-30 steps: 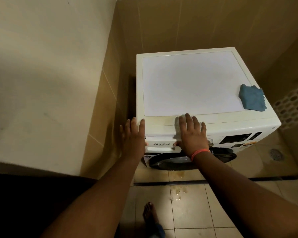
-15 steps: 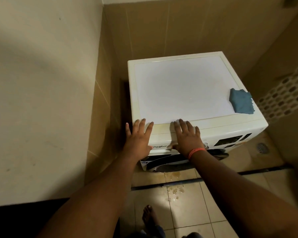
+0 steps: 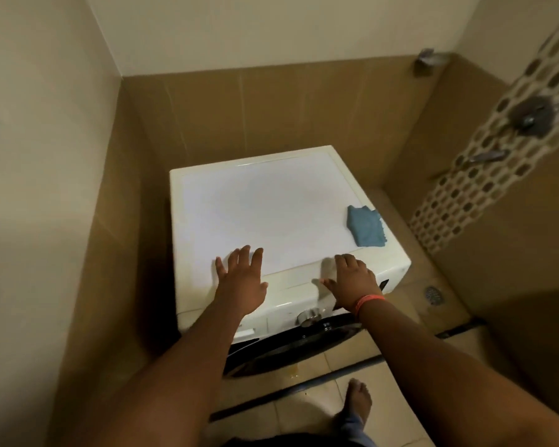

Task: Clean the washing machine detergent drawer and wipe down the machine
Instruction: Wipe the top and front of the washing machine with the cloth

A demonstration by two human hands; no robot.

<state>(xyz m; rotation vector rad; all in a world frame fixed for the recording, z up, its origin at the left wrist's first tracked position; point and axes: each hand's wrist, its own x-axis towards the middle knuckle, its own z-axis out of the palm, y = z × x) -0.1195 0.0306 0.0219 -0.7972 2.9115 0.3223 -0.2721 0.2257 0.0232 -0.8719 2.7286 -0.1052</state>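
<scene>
Both hands have lifted off the drawer front: left hand point(image 3: 239, 279) splayed, right hand point(image 3: 352, 280) loosely curled, empty, on the white boxy washing machine point(image 3: 271, 204); drawer apparently shut, folded blue cloth point(image 3: 366, 226) next.

Both bare arms reach forward and down, nearly straight at the elbows. The left hand point(image 3: 241, 279) is held palm down with its fingers straight and spread, the thumb out to the side. The right hand point(image 3: 352, 283) is also palm down, its fingers extended and close together, thumb pointing inward. An orange band point(image 3: 368, 301) circles the right wrist. One bare foot point(image 3: 357, 403) shows below.
</scene>
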